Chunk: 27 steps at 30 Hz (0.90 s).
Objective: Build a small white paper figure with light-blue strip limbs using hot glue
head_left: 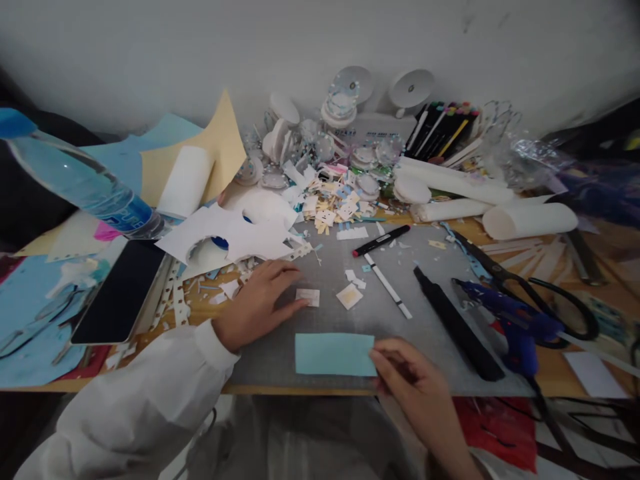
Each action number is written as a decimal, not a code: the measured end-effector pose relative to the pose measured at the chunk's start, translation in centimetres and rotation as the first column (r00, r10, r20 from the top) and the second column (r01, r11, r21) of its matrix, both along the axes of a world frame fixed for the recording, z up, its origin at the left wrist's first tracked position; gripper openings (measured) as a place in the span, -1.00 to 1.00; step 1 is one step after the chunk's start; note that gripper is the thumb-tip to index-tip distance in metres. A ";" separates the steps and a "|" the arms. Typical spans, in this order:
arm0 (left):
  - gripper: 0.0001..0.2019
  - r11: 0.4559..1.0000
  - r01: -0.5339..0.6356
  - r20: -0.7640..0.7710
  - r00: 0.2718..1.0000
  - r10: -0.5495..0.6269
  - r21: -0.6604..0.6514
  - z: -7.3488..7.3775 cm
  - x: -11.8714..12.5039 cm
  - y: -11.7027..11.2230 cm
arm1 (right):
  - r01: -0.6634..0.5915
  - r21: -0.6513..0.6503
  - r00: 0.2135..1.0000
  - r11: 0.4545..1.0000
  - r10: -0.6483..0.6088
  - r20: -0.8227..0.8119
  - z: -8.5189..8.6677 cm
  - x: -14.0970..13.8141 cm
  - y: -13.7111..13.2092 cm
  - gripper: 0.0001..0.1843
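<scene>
Head view: near the table's (550,385) front edge, the right hand (413,377) pinches a pale blue paper strip (333,354) by its right end, probably keeping its face uncovered. Farther in, the left hand (263,297) has loosely spread fingers, thumb at a small card (310,295), perhaps steadying it.

Right hand (407,373) pinching right end of pale blue paper strip (334,355) above near part of gray mat (267,357). Left hand (265,297) low over mat, thumb tip at small pale paper piece (311,294). Beyond: white pen (389,287), black marker (385,240) (one end red). Far right, glue gun (523,327) beside scissors (485,262). Left, dark-screened phone (120,290) near water bottle (85,177).
</scene>
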<state>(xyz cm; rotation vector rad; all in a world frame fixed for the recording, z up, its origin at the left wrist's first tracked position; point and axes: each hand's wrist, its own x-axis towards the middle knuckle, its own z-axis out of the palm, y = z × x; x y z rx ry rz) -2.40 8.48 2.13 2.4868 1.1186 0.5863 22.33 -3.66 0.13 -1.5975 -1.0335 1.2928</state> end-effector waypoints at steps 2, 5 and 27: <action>-0.67 0.999 -0.032 0.098 0.995 0.030 0.012 0.6 0.0 -1.2 | -0.046 -0.019 0.999 0.999 0.046 -0.020 0.1 -1.4 0.8 -0.67; -0.65 0.983 -0.001 0.164 0.986 0.031 -0.184 0.9 -0.2 -3.4 | -0.110 -0.004 0.991 0.994 0.110 -0.070 0.1 -2.9 1.5 -0.67; -0.72 0.991 -0.136 0.199 0.971 0.134 -0.004 -0.4 -1.4 -7.9 | 0.116 0.333 0.921 0.936 -0.227 0.318 -0.3 1.4 -0.6 -0.54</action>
